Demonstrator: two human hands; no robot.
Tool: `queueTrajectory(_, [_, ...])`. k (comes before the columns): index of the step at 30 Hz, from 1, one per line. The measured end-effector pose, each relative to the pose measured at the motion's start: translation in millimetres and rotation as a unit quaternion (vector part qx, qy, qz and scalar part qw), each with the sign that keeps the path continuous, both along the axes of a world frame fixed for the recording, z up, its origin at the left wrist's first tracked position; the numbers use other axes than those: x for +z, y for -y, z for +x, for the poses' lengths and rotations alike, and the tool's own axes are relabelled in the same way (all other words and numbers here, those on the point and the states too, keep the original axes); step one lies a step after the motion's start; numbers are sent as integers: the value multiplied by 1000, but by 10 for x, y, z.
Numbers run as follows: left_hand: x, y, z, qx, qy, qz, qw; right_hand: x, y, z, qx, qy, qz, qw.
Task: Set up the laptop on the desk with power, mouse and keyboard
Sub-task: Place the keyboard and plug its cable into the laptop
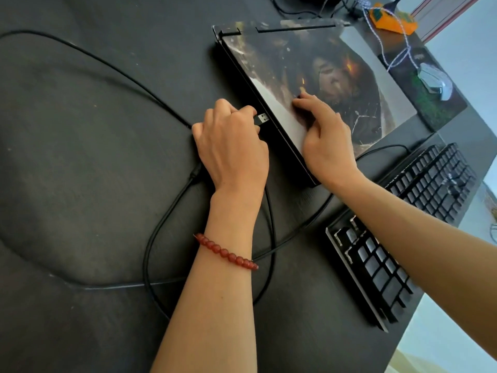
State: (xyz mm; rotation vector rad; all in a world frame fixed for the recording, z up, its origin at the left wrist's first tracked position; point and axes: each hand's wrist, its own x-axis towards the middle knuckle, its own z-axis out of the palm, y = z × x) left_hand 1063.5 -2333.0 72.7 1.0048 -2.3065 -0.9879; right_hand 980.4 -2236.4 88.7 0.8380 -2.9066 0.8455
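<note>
The desk (94, 157) was matte black. On it, the laptop (322, 76) lid bore a dark brown and grey printed picture with orange flecks. Right of the laptop, the mouse (434, 80) was silver-grey with a white-and-blue braided cord (398, 57); the keyboard (390, 265) was black. A red beaded bracelet (226, 251) circled one wrist.

No legible text, label, brand or number in the head view. Keyboard (419, 211) keycaps show no readable legends. Mouse pad (441, 103) carries a small pale mark near its far edge, too blurred to read.
</note>
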Motion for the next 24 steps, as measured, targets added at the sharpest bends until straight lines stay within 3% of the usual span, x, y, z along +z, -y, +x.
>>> queueTrajectory(3, [4, -31, 18, -13, 17, -21, 1000, 4, -13, -18, -17, 19, -41, 999])
queueTrajectory(20, [-9, -309, 204, -70, 16, -50, 996, 13, -46, -36, -5, 51, -59, 997])
queueTrajectory(24, [25, -283, 133, -32, 14, -20, 999, 7, -46, -39, 5, 34, -50, 998])
